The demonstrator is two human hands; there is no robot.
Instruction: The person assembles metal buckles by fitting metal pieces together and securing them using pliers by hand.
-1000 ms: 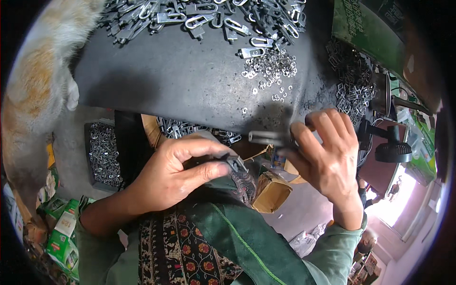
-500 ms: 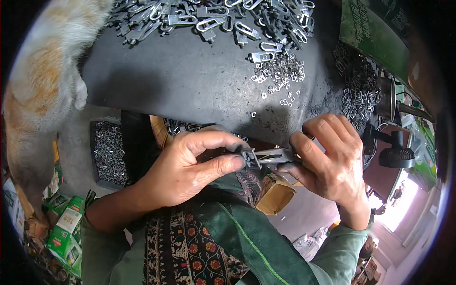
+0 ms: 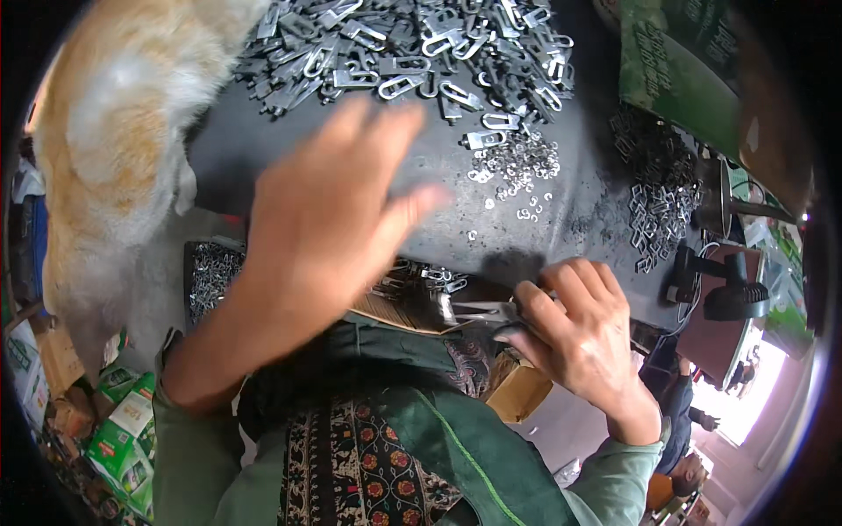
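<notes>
My left hand (image 3: 320,223) is over the near left part of the black tabletop (image 3: 430,180). It is blurred, but its fingers are stretched toward the far pile of metal clips with long loops (image 3: 403,66), thumb apart, and nothing shows in it. My right hand (image 3: 583,342) is closed round a pair of pliers (image 3: 493,310) whose jaws point left, just off the table's near edge. A blurred small metal piece (image 3: 445,307) is at the jaw tips; I cannot tell if it is gripped. Below lies an opened cardboard box (image 3: 395,321) with metal parts inside.
Small C-shaped metal rings (image 3: 522,167) lie heaped beyond my right hand, with dark square links (image 3: 662,215) farther right. A cat (image 3: 132,140) stretches along the left. A small black fan (image 3: 735,289) stands at right. A bin of small parts (image 3: 210,276) sits below left; another person (image 3: 680,421) is lower right.
My left hand has let go of the dark metal clip at the pliers' jaws and swung up and left over the table. My right hand has moved slightly left and down with the pliers.
</notes>
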